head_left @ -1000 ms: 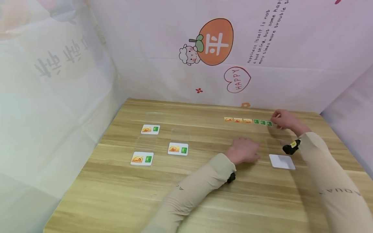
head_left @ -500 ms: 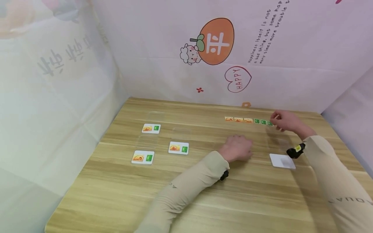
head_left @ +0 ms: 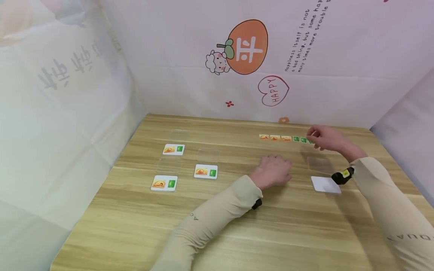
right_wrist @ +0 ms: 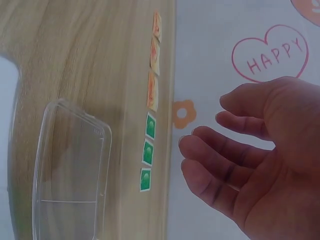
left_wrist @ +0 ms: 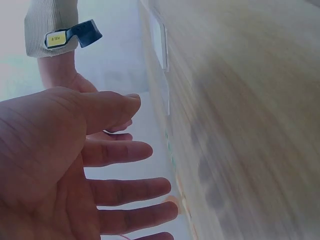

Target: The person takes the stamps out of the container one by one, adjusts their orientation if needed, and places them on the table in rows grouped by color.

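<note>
My right hand [head_left: 326, 138] hovers by the right end of a row of small stickers, fingers loosely bent and holding nothing. Three orange stickers [right_wrist: 154, 56] and three green stickers [right_wrist: 148, 152] make up this row; in the head view the fingertips overlap the last green one. Beneath that wrist lie a clear plastic box part [right_wrist: 72, 170] and a blank white card [head_left: 326, 184]. Palm sideways, my left hand [left_wrist: 95, 160] is held low over the middle of the table with its fingers extended and nothing in them.
At the left of the table [head_left: 118, 222] are three white cards, such as the nearest card [head_left: 164, 183], each bearing an orange and a green sticker. A clear plastic piece [head_left: 208, 154] lies behind each. A printed cloth wall [head_left: 190, 90] rises behind the table.
My left hand has drawn back a little to the left. My right hand has shifted slightly left, and its fingertips now cover part of the last green sticker in the head view.
</note>
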Demonstrator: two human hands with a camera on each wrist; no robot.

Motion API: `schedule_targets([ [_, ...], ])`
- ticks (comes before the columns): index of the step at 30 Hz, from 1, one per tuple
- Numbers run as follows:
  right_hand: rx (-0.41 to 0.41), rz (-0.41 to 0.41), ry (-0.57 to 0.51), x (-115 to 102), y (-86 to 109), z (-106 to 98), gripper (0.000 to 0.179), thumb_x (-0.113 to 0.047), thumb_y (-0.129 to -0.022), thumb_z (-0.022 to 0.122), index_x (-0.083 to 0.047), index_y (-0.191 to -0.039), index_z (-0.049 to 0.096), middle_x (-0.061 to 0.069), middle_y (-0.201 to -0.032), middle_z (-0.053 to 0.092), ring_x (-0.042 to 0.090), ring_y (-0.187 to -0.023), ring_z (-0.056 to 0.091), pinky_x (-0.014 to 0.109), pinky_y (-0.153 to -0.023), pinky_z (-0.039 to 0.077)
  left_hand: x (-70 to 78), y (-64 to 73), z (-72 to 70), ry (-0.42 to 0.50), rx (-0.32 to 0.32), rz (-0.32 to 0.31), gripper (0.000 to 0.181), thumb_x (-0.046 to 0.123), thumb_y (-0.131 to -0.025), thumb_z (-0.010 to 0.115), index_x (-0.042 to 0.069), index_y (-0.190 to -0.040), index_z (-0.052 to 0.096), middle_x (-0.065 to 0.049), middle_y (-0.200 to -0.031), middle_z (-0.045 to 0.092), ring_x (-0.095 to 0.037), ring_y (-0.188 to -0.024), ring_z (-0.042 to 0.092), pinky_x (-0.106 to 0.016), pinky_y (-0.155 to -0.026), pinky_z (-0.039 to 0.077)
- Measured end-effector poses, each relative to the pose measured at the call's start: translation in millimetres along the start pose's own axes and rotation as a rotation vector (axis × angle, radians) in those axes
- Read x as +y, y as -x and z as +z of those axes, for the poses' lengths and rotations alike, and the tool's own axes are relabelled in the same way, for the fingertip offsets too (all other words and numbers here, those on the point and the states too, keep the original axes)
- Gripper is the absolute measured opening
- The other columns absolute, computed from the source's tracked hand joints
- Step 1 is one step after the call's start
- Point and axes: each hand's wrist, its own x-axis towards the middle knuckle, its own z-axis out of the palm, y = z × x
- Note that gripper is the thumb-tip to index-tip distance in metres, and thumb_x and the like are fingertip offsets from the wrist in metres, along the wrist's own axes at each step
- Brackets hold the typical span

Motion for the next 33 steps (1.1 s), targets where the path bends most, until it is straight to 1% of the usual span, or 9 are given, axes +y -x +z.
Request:
schedule_targets([
  [7,0.006,-0.042,0.012,-15.6,4.1,0.3,0.032,-0.026,-0.103,0.049,0.002,-0.117,0.053,0.025,-0.105,0.065,0.023,-0.078,0.066,0.036,-0.063,0.056,-9.9,8.2,0.9,0.026,0.026,0.016,0.03,0.051,-0.098,0.049,0.03,-0.117,0.059,0.007,-0.115,0.065,-0.016,-0.103,0.06,-0.035,-0.08,0.051],
  [11,0.005,-0.065,0.009,-26.4,7.9,1.7,0.029,-0.024,-0.102,0.051,0.001,-0.117,0.054,0.023,-0.105,0.066,0.021,-0.079,0.066,0.037,-0.064,0.056,-14.9,12.8,4.5,0.028,0.051,0.027,0.026,0.049,-0.098,0.05,0.029,-0.112,0.06,0.008,-0.109,0.065,-0.013,-0.1,0.061,-0.033,-0.077,0.052],
  [15,0.013,-0.081,0.016,-36.6,11.8,4.5,0.028,-0.025,-0.101,0.053,-0.001,-0.115,0.056,0.02,-0.103,0.068,0.021,-0.079,0.067,0.035,-0.063,0.056,-17.7,20.0,5.2,0.019,0.08,0.045,0.026,0.05,-0.098,0.05,0.027,-0.108,0.06,0.007,-0.102,0.064,-0.013,-0.096,0.06,-0.033,-0.073,0.05],
  [17,0.018,-0.091,0.009,-41.4,13.5,6.1,0.026,-0.024,-0.101,0.054,-0.002,-0.115,0.057,0.018,-0.102,0.068,0.02,-0.078,0.066,0.033,-0.063,0.055,-18.7,24.0,4.1,0.011,0.097,0.058,0.025,0.05,-0.098,0.05,0.027,-0.103,0.059,0.008,-0.097,0.062,-0.012,-0.09,0.059,-0.031,-0.068,0.049],
  [21,0.025,-0.124,-0.013,-50.8,15.9,9.0,0.024,-0.021,-0.1,0.055,-0.001,-0.113,0.057,0.016,-0.097,0.068,0.017,-0.076,0.065,0.031,-0.062,0.054,-22.5,32.5,-0.2,0.0,0.13,0.082,0.024,0.047,-0.098,0.051,0.025,-0.09,0.056,0.009,-0.082,0.056,-0.009,-0.075,0.055,-0.028,-0.056,0.045],
  [24,0.036,-0.153,-0.015,-57.5,17.3,10.9,0.021,-0.018,-0.099,0.056,-0.001,-0.111,0.058,0.015,-0.095,0.067,0.017,-0.075,0.065,0.028,-0.061,0.053,-26.1,38.6,-3.0,-0.011,0.145,0.091,0.025,0.046,-0.098,0.051,0.025,-0.086,0.055,0.009,-0.077,0.054,-0.008,-0.069,0.052,-0.025,-0.051,0.043],
  [28,0.051,-0.179,0.006,-65.9,17.8,13.0,0.019,-0.017,-0.099,0.056,-0.002,-0.11,0.059,0.013,-0.094,0.068,0.017,-0.076,0.064,0.028,-0.063,0.052,-31.1,46.7,-6.1,-0.025,0.153,0.091,0.024,0.047,-0.098,0.051,0.025,-0.091,0.057,0.009,-0.081,0.057,-0.009,-0.073,0.053,-0.025,-0.054,0.043],
  [33,0.076,-0.209,0.065,-73.8,16.6,15.5,0.017,-0.018,-0.099,0.056,-0.004,-0.108,0.061,0.012,-0.095,0.069,0.017,-0.08,0.062,0.032,-0.067,0.05,-36.6,57.4,-9.7,-0.043,0.154,0.101,0.024,0.046,-0.098,0.051,0.024,-0.1,0.061,0.007,-0.091,0.061,-0.01,-0.08,0.056,-0.025,-0.061,0.046],
])
